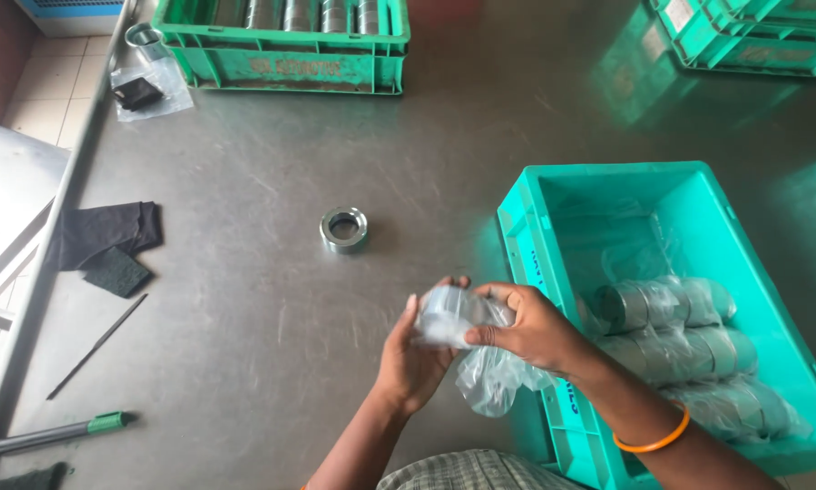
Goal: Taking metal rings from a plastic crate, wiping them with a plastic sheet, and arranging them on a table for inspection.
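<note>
While both your hands meet low over the steel table [244, 299], your left hand [414, 358] cups the clear plastic bag [480, 367] from below, fingers curled, and your right hand [530, 328] pinches its top around a metal part, blurred. One loose metal ring [343, 229] lies at eleven o'clock. At three o'clock, the teal crate [607, 186] holds several bagged rings; two green crates sit at twelve and one.
</note>
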